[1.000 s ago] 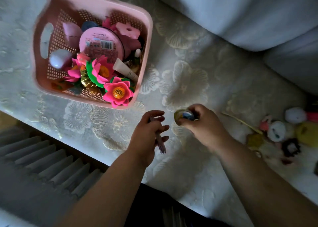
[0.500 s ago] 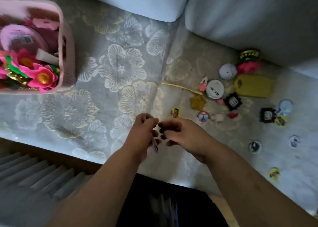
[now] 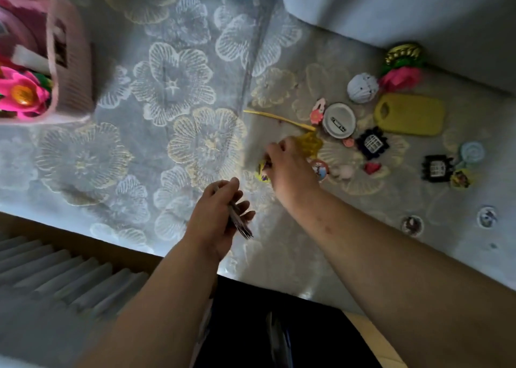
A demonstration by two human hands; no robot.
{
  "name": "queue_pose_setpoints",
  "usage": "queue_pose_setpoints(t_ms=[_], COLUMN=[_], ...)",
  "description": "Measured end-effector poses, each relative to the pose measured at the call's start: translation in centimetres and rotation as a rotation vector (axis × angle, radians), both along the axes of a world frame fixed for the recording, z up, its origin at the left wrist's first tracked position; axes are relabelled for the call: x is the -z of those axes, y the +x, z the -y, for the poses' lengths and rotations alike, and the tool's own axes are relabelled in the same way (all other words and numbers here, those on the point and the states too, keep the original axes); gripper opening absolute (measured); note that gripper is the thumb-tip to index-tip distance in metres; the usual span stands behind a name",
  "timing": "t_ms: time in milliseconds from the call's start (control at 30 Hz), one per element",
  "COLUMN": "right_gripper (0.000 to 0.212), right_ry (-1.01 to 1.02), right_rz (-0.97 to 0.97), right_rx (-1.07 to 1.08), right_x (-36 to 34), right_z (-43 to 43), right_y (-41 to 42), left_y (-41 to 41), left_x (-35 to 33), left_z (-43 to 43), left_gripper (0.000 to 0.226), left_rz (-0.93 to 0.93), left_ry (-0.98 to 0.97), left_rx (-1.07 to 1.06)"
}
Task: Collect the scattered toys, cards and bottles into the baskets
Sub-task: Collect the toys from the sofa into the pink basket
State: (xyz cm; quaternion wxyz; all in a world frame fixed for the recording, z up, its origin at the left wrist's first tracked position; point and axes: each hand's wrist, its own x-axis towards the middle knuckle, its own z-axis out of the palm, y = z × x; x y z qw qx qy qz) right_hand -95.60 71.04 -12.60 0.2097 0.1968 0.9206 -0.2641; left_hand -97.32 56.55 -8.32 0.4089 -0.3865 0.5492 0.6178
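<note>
Person is leaning over the floral cloth [image 3: 178,88], two bare hands in view. Left hand [image 3: 215,217] is gripping a thin stack of cards [image 3: 240,224], fingers curled round it, the stack poking out edge-on below the fingers. Right hand [image 3: 289,169] is reaching down to a small yellow disc [image 3: 262,172] on the cloth, fingertips bent onto it and pinching at its edge; cannot tell if it is off the cloth yet. Pink basket [image 3: 71,69] is sitting well apart at far left, already holding flower toys [image 3: 22,94]. The rest of the scatter is lying right of the right hand: yellow star piece [image 3: 311,144] just beside the knuckles, picture disc [image 3: 320,170] just beside the hand, white badge [image 3: 338,120], yellow tag [image 3: 410,115], white ball [image 3: 362,88], pink flower toy [image 3: 399,78] near the cushion [image 3: 391,18], and two round discs [image 3: 412,225] at lower right. Risks, as a judgement: the disc is flat and thin on soft cloth, so the pinch could be slipping or dragging fabric up. The hand is crowding the star piece and picture disc, so a fast lift could be knocking them about. The card stack is looking slightly fanned, so adding another flat piece could be spilling it. The basket is far off, so small pieces could be dropping on the carry.
</note>
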Motion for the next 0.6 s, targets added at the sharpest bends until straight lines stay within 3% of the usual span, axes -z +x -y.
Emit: queue_pose_setpoints(t_ms=[100, 200, 300, 400, 500, 600], right_gripper=[0.016, 0.028, 0.035, 0.029, 0.02, 0.019], right_ry=[-0.152, -0.078, 0.07, 0.145, 0.081, -0.181], right_rz=[0.003, 0.005, 0.179, 0.188, 0.095, 0.091], right_rx=[0.318, 0.616, 0.497, 0.382, 0.506, 0.801], right_x=[-0.7, -1.3, -0.7, -0.7, -1.5, -3.6], right_z=[-0.1, -2.4, -4.4, -4.2, -3.5, -2.9], right_y=[2.5, 4.5, 5.2, 5.5, 6.8, 8.7], left_y=[-0.1, -0.3, -0.3, -0.2, 0.0, 0.5], left_x=[0.4, 0.2, 0.0, -0.2, -0.4, -0.7], left_z=[0.0, 0.0, -0.8, -1.9, -2.8, -4.0], left_gripper=[0.014, 0.012, 0.012, 0.012, 0.013, 0.01], left_rz=[-0.017, -0.022, -0.019, -0.011, -0.013, -0.051], left_ry=[-0.023, -0.002, 0.012, 0.034, 0.039, 0.012], left_rx=[0.06, 0.102, 0.151, 0.211, 0.271, 0.376])
